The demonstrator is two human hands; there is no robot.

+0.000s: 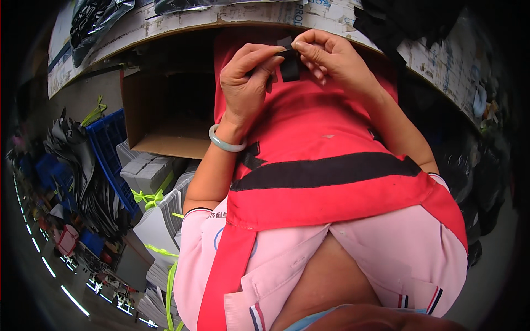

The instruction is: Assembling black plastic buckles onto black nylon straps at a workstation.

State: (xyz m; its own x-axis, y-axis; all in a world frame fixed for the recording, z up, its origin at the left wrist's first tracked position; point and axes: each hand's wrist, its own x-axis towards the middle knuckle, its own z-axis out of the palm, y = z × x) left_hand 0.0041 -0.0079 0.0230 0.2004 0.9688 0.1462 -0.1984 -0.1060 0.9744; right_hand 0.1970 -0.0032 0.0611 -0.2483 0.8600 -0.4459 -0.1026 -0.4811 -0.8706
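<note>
Two-handed pinch: left hand (pixel 243 83) and right hand (pixel 343 63) both hold a small black strip (pixel 290 67) between thumb and forefinger, over the red apron (pixel 309 129).

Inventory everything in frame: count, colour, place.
strip: one, black, upper centre
worktop: one, whitish, top
bag: one, clear, worktop left
pieces: several, black, worktop right
cardboard box: one, brown, under worktop
crate: one, blue, left
stacks: several, grey, left
sheets: many, dark, far left
ties: several, lime, on stacks
bundles: uncounted, dark, right
apron: one, red and black, centre
shirt: one, pink, under apron
bangle: one, pale, left wrist
left hand: one, bare, pinching strip
right hand: one, bare, pinching strip
</note>
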